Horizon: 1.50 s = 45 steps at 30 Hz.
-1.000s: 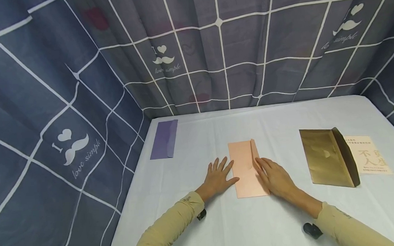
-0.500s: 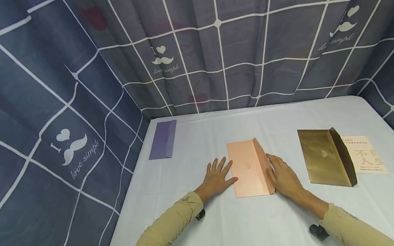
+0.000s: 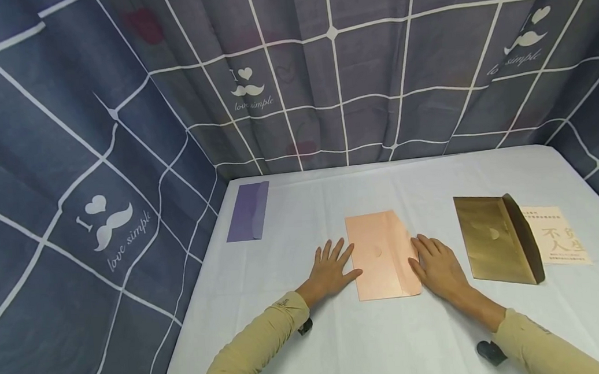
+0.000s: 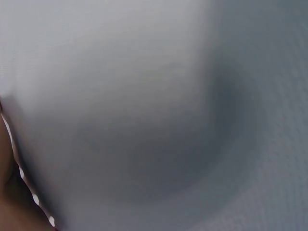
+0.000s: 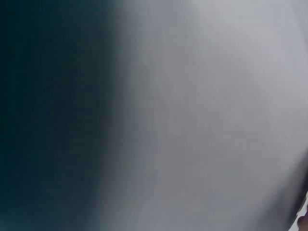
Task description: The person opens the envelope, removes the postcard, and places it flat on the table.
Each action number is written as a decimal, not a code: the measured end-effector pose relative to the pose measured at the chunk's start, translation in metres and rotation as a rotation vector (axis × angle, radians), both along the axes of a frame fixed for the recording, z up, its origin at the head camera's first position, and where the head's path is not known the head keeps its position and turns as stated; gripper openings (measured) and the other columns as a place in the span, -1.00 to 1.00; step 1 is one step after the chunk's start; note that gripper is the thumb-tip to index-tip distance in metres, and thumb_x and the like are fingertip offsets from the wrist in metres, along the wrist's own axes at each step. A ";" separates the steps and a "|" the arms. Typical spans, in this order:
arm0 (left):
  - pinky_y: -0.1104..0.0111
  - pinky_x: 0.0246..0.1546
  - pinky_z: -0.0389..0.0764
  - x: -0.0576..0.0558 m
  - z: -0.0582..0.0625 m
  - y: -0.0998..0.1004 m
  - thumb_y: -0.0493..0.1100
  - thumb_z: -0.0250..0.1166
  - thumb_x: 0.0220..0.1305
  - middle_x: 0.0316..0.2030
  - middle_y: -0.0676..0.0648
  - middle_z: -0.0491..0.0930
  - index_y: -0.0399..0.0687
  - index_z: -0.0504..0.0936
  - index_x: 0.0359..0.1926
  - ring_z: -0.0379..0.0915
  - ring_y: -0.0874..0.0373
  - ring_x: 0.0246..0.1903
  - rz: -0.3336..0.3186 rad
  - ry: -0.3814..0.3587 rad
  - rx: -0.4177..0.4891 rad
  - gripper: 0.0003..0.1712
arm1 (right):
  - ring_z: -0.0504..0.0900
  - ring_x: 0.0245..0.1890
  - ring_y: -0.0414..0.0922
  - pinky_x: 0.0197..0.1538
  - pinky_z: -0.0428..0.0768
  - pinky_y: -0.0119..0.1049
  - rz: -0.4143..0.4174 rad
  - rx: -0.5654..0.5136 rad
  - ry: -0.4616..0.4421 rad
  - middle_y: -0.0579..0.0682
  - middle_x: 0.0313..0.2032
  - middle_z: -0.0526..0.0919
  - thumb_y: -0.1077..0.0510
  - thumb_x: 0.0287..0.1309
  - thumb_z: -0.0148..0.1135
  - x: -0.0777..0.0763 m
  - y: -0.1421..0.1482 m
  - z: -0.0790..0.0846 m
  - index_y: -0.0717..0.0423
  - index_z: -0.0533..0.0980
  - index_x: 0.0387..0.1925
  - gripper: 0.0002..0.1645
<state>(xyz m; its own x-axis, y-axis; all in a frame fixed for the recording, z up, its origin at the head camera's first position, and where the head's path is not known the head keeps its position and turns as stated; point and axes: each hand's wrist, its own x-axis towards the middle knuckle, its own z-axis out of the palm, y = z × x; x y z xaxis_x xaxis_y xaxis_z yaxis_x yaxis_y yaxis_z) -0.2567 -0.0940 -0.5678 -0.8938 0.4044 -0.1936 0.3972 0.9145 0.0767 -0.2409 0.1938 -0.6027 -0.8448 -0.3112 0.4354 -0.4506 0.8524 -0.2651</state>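
A peach-coloured envelope (image 3: pixel 378 274) lies in the middle of the table in the head view, its flap (image 3: pixel 404 255) folded out to the right. My left hand (image 3: pixel 329 273) rests with fingers spread, its fingertips and thumb at the envelope's left edge. On the other side, my right hand (image 3: pixel 438 265) lies with straight fingers, its thumb and fingertips at the outer edge of the flap. The left wrist view shows mostly blurred white cloth, with a bit of skin (image 4: pixel 14 207) at the lower left. Blurred cloth and a dark area fill the right wrist view.
A purple envelope (image 3: pixel 244 213) lies at the far left of the white-covered table (image 3: pixel 306 204). To the right is a gold envelope (image 3: pixel 491 249) with its flap raised, partly over a cream printed card (image 3: pixel 564 238). A dark checked curtain (image 3: pixel 364 72) hangs around the table.
The peach envelope's flap has swung from folded over to lying out on the right. My right hand has moved rightward with it. My left hand has stayed in place.
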 end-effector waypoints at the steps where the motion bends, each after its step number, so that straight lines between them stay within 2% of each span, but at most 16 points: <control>1: -0.07 0.37 -0.10 0.000 0.000 0.000 0.44 -0.20 0.38 0.51 -0.03 -0.12 0.23 -0.06 0.54 -0.29 -0.14 0.47 0.001 0.002 0.001 -0.15 | 0.37 0.13 0.30 0.13 0.33 0.20 -0.002 0.013 -0.007 0.34 0.16 0.45 0.09 0.22 0.21 0.000 0.001 0.001 0.37 0.42 0.19 -0.40; 3: -0.07 0.37 -0.10 0.000 0.000 0.000 0.44 -0.21 0.38 0.51 -0.03 -0.13 0.23 -0.06 0.54 -0.29 -0.14 0.47 -0.001 0.002 0.001 -0.16 | 0.38 0.12 0.31 0.14 0.32 0.19 0.006 0.036 0.003 0.35 0.12 0.48 0.09 0.21 0.21 0.000 0.001 0.002 0.36 0.46 0.16 -0.44; 10: -0.08 0.37 -0.08 0.000 -0.003 -0.001 0.43 -0.23 0.39 0.51 -0.04 -0.12 0.21 -0.07 0.54 -0.28 -0.14 0.46 -0.006 0.020 -0.018 -0.16 | 0.42 -0.03 0.27 0.10 0.33 0.15 0.075 0.183 0.185 0.29 -0.12 0.53 0.21 0.03 0.28 -0.014 -0.006 0.016 0.37 0.52 -0.17 -0.65; 12: -0.07 0.37 -0.09 0.000 -0.005 -0.001 0.43 -0.24 0.39 0.51 -0.04 -0.13 0.21 -0.08 0.55 -0.29 -0.14 0.47 -0.007 0.018 -0.025 -0.16 | 0.43 -0.06 0.24 0.11 0.32 0.14 0.076 0.224 0.177 0.25 -0.16 0.54 0.27 0.02 0.28 -0.015 -0.011 0.020 0.33 0.53 -0.24 -0.76; 15: -0.07 0.37 -0.11 0.000 -0.005 0.000 0.43 -0.25 0.39 0.52 -0.03 -0.15 0.22 -0.10 0.55 -0.31 -0.14 0.47 -0.006 0.012 -0.026 -0.16 | 0.45 -0.07 0.21 0.16 0.30 0.13 0.074 0.297 0.113 0.20 -0.18 0.55 0.37 0.07 0.23 -0.015 -0.020 0.026 0.30 0.55 -0.25 -0.84; 19: -0.07 0.38 -0.13 0.000 -0.005 0.001 0.44 -0.26 0.39 0.52 -0.03 -0.17 0.23 -0.12 0.55 -0.33 -0.13 0.47 -0.004 0.004 -0.025 -0.15 | 0.50 -0.08 0.19 0.18 0.30 0.12 0.058 0.315 0.008 0.18 -0.16 0.56 0.38 0.15 0.20 -0.014 -0.031 0.031 0.30 0.57 -0.15 -0.80; 23: -0.07 0.38 -0.13 0.000 -0.004 0.001 0.43 -0.26 0.40 0.52 -0.03 -0.16 0.22 -0.12 0.55 -0.33 -0.12 0.47 -0.006 0.010 -0.024 -0.16 | 0.53 -0.22 0.20 -0.07 0.41 0.11 -0.003 0.122 -0.137 0.19 -0.17 0.58 0.29 0.24 0.17 -0.015 -0.041 0.039 0.26 0.61 -0.16 -0.82; 25: -0.07 0.38 -0.13 0.001 -0.003 0.001 0.43 -0.26 0.40 0.52 -0.03 -0.17 0.22 -0.11 0.55 -0.33 -0.12 0.47 -0.006 0.009 -0.023 -0.16 | 0.55 -0.25 0.21 -0.21 0.40 0.10 -0.039 -0.021 -0.258 0.21 -0.18 0.61 0.24 0.27 0.13 -0.016 -0.046 0.044 0.28 0.62 -0.15 -0.78; 26: -0.07 0.38 -0.13 0.001 -0.002 0.001 0.43 -0.26 0.40 0.52 -0.03 -0.17 0.22 -0.11 0.55 -0.33 -0.12 0.47 -0.007 0.006 -0.024 -0.16 | 0.56 -0.21 0.24 -0.21 0.38 0.12 -0.054 -0.094 -0.344 0.24 -0.15 0.62 0.23 0.29 0.09 -0.016 -0.048 0.047 0.31 0.60 -0.12 -0.74; 31: -0.07 0.38 -0.14 0.002 0.000 0.001 0.43 -0.27 0.40 0.52 -0.03 -0.19 0.22 -0.13 0.55 -0.34 -0.12 0.47 -0.007 -0.005 -0.028 -0.16 | 0.48 0.06 0.26 0.07 0.43 0.11 -0.099 -0.517 -0.885 0.45 0.10 0.46 0.23 0.34 -0.08 -0.020 -0.059 0.068 0.61 0.36 0.11 -0.50; 33: -0.07 0.38 -0.13 0.001 0.000 0.001 0.43 -0.28 0.40 0.52 -0.03 -0.19 0.23 -0.14 0.55 -0.34 -0.12 0.47 -0.008 -0.003 -0.030 -0.16 | 0.37 0.15 0.30 0.15 0.41 0.09 -0.124 -0.632 -1.042 0.52 0.18 0.32 0.22 0.36 -0.11 -0.024 -0.062 0.075 0.69 0.24 0.17 -0.43; 34: -0.07 0.38 -0.14 0.001 0.000 0.001 0.43 -0.28 0.41 0.52 -0.03 -0.19 0.23 -0.15 0.55 -0.34 -0.12 0.47 -0.009 -0.004 -0.032 -0.16 | 0.33 0.18 0.31 0.20 0.38 0.08 -0.138 -0.679 -1.091 0.54 0.21 0.26 0.22 0.36 -0.12 -0.025 -0.063 0.078 0.72 0.18 0.20 -0.40; 37: -0.06 0.38 -0.14 0.001 0.000 0.001 0.43 -0.28 0.40 0.52 -0.03 -0.18 0.22 -0.14 0.55 -0.34 -0.13 0.47 -0.010 -0.001 -0.036 -0.16 | 0.16 0.30 0.33 0.33 0.19 0.09 -0.174 -0.744 -1.147 0.55 0.27 0.13 0.19 0.37 -0.13 -0.027 -0.064 0.082 0.72 0.11 0.24 -0.35; 38: -0.06 0.38 -0.13 0.002 0.000 0.001 0.44 -0.27 0.40 0.52 -0.03 -0.18 0.22 -0.13 0.55 -0.33 -0.13 0.47 -0.010 0.001 -0.037 -0.16 | 0.18 0.29 0.30 0.33 0.20 0.07 -0.183 -0.760 -1.148 0.54 0.27 0.13 0.19 0.37 -0.13 -0.027 -0.064 0.082 0.71 0.12 0.24 -0.35; 42: -0.05 0.38 -0.13 0.002 -0.001 0.001 0.44 -0.28 0.39 0.52 -0.02 -0.19 0.23 -0.14 0.55 -0.34 -0.12 0.47 -0.007 0.002 -0.049 -0.15 | 0.45 -0.05 0.07 0.05 0.45 -0.17 -0.180 -0.827 -1.112 0.33 -0.05 0.44 0.22 0.35 -0.09 -0.027 -0.063 0.079 0.59 0.35 -0.01 -0.58; 45: -0.05 0.39 -0.15 0.002 -0.002 0.001 0.44 -0.28 0.40 0.52 -0.01 -0.21 0.24 -0.16 0.55 -0.36 -0.11 0.47 0.000 -0.006 -0.048 -0.16 | 0.54 -0.32 -0.14 -0.19 0.51 -0.34 -0.127 -0.890 -1.103 0.10 -0.31 0.55 0.26 0.34 -0.08 -0.029 -0.061 0.076 0.51 0.38 -0.15 -0.71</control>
<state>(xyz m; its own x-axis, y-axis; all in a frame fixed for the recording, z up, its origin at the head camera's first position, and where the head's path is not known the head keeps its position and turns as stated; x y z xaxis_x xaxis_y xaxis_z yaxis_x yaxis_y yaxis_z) -0.2551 -0.0930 -0.5699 -0.8924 0.3947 -0.2184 0.3971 0.9171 0.0351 -0.2696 0.1328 -0.5269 -0.8752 -0.1848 -0.4471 0.4020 0.2362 -0.8846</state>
